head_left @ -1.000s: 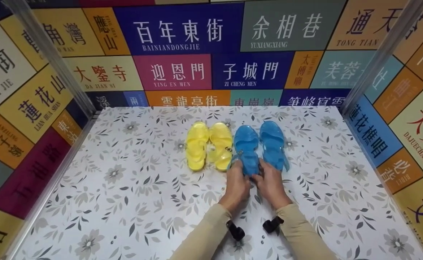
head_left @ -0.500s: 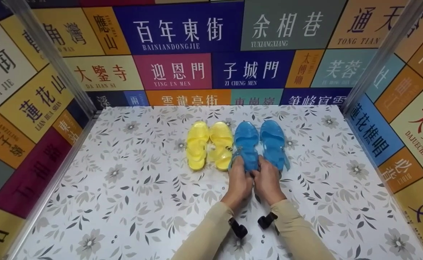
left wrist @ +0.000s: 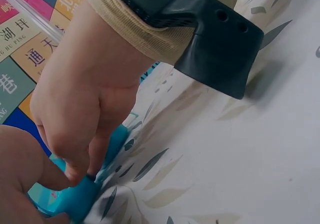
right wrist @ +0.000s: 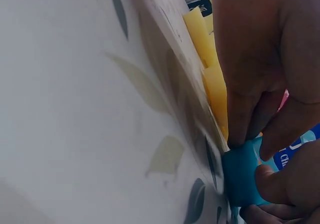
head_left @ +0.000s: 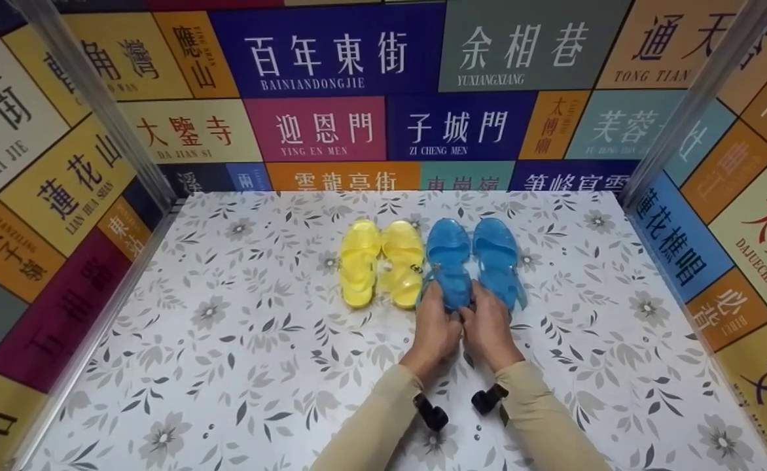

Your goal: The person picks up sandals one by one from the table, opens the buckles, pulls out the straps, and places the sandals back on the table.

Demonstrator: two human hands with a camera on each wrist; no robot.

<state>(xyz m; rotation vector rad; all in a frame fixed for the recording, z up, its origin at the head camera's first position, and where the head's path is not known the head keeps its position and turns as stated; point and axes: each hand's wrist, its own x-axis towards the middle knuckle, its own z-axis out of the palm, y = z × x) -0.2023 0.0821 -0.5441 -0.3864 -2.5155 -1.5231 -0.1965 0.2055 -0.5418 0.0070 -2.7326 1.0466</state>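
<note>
Two blue sandals lie side by side, toes toward the back wall. My left hand (head_left: 437,330) and right hand (head_left: 490,329) grip the heel of the left blue sandal (head_left: 449,248) from either side, close together. The right blue sandal (head_left: 495,242) lies just beyond my right fingers. In the left wrist view my left hand (left wrist: 20,174) and right hand (left wrist: 90,94) pinch the blue heel (left wrist: 80,199). The right wrist view shows the heel (right wrist: 242,174) between my left hand (right wrist: 260,49) and right hand (right wrist: 300,184). Some fingertips are hidden.
A pair of yellow sandals, left one (head_left: 358,261) and right one (head_left: 402,252), stands directly left of the blue pair, toes the same way. Flower-patterned cloth (head_left: 226,366) covers the table. Colourful printed panels (head_left: 321,131) rise behind and at both sides.
The left blue sandal has slid slightly toward the back wall, its toe now level with the right one's. Both hands have moved a little with it, keeping hold of its heel.
</note>
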